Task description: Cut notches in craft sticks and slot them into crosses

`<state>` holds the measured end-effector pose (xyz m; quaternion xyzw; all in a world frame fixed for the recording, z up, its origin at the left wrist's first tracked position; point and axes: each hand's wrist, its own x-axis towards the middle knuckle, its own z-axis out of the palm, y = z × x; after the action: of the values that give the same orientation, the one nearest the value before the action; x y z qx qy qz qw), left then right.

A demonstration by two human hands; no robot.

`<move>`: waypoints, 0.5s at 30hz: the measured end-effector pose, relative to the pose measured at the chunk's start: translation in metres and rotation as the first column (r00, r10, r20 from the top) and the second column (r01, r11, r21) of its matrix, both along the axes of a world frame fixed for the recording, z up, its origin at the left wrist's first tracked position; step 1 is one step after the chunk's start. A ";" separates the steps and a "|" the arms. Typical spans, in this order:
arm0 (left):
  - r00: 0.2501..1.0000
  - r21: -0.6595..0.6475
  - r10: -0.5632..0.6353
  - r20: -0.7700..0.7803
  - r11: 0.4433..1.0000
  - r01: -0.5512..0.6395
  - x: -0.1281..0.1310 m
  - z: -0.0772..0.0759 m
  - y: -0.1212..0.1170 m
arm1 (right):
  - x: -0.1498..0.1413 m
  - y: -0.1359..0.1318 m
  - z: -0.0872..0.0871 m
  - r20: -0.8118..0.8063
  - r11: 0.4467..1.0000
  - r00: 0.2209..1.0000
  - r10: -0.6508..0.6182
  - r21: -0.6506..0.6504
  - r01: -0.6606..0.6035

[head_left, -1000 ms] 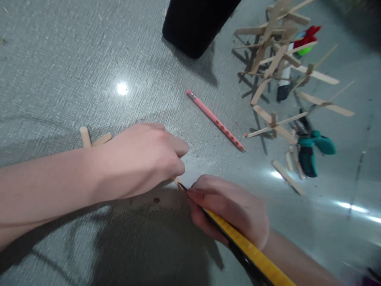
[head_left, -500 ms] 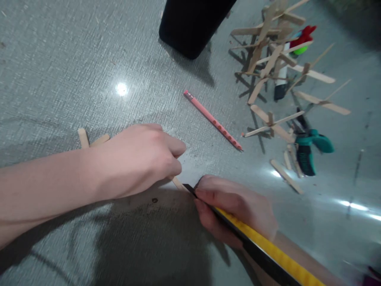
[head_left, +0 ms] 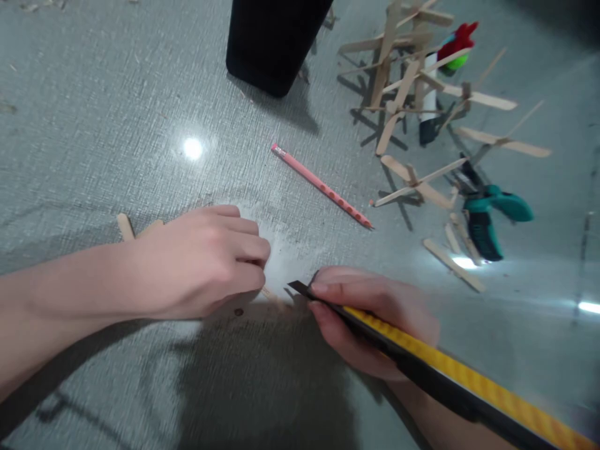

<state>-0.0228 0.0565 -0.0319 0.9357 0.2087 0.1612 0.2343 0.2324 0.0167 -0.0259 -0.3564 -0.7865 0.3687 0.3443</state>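
Observation:
My right hand (head_left: 375, 319) is closed around a yellow and black utility knife (head_left: 435, 369), its dark blade pointing left. The blade tip is just short of a thin wooden stick (head_left: 272, 295) that pokes out from under the fingers of my left hand (head_left: 215, 259). Those fingers are curled and pinch the stick low over the table; its other end is hidden beneath the hand. Behind my left wrist, the ends of craft sticks (head_left: 125, 227) show. A pink pencil (head_left: 323, 187) lies beyond both hands.
On the grey textured table (head_left: 94, 112), a black container (head_left: 276, 47) stands at the back. Small craft-stick constructions (head_left: 398, 81) spread over the right rear, near a red and green object (head_left: 458, 50). Teal-handled pliers (head_left: 487, 219) and a loose craft stick (head_left: 454, 265) lie at the right.
The knife blade has come away from the stick, leaving a small gap. My left hand has shifted slightly left, still with its fingers curled. The view has moved a little.

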 end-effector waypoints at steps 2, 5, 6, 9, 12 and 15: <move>1.000 -0.015 -0.024 0.005 1.000 0.024 -0.001 0.001 0.001 | 0.000 0.000 0.000 0.005 1.000 1.000 0.012 -0.010 -0.012; 1.000 -0.029 -0.005 0.008 1.000 0.005 -0.002 0.002 0.001 | -0.001 0.001 0.000 -0.007 0.999 0.999 0.046 -0.018 -0.046; 1.000 -0.037 0.007 0.003 0.999 -0.007 -0.002 0.002 0.001 | -0.002 0.001 0.000 -0.008 0.998 0.998 0.060 -0.017 -0.060; 1.000 -0.061 0.025 -0.006 0.998 -0.025 -0.001 0.002 0.002 | -0.005 0.001 0.001 0.025 0.996 0.995 0.092 -0.020 -0.092; 0.999 -0.087 0.047 0.004 0.995 -0.046 0.000 0.000 0.002 | -0.009 0.000 0.002 0.055 0.994 0.993 0.108 -0.029 -0.107; 0.999 -0.104 0.047 -0.009 0.993 -0.048 0.002 0.000 0.003 | -0.010 -0.003 0.001 0.079 0.991 0.989 0.124 -0.059 -0.120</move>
<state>-0.0211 0.0591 -0.0319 0.9175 0.2399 0.1525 0.2782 0.2221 0.0137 -0.0245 -0.3318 -0.8100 0.3953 0.2785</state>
